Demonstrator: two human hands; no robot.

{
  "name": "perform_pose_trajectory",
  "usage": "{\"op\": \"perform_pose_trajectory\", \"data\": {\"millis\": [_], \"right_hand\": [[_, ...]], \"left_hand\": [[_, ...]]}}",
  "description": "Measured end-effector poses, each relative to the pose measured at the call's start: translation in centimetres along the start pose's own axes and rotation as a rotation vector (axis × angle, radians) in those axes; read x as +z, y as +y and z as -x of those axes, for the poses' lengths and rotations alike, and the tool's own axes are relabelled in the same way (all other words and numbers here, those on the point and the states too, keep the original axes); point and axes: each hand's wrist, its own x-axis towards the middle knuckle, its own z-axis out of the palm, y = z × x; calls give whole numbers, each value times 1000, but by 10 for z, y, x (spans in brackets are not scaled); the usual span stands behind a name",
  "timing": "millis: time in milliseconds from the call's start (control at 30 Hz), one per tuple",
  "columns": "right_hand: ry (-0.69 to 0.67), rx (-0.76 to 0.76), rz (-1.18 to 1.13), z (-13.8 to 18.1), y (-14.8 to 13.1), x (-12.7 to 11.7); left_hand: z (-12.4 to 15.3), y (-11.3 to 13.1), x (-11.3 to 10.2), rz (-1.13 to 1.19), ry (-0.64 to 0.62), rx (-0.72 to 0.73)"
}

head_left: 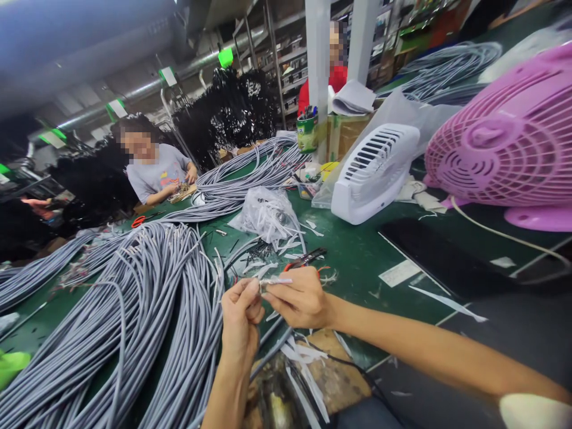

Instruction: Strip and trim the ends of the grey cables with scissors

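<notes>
My left hand (241, 319) is closed around the end of a grey cable (268, 351) that runs down under it. My right hand (297, 298) pinches the cable's tip (274, 280), where a pale wrapping or strip sticks out between both hands. A big heap of grey cables (134, 316) lies just left of my hands on the green table (357, 256). Red-handled cutters (306, 259) rest on the table just beyond my right hand.
A white fan (373, 173) and a purple fan (509, 137) stand at the right. A clear plastic bag (268, 214) and white scraps lie ahead. More cable bundles (250, 179) lie farther back. A person in grey sits at the far left, another in red stands behind.
</notes>
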Motion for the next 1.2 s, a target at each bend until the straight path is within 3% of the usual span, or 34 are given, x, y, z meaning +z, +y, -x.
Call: {"op": "perform_pose_trajectory", "data": {"millis": [133,300,400,933,1200], "right_hand": [[-39,25,-3,-3,-1,2],[-82,291,-116,-5,4,-1],[-89,358,-118,-6,6,-5],[-102,257,155,-4,8,-11],[-115,197,228,-4,6,-12]], "left_hand": [[-2,1,-3,-4,0,74],[-9,2,-8,-61,59,189],[-11,-1,-11,-127,85,211],[-7,-15,-10,-551,198,480],[-7,-17,-10,-800,172,798]]}}
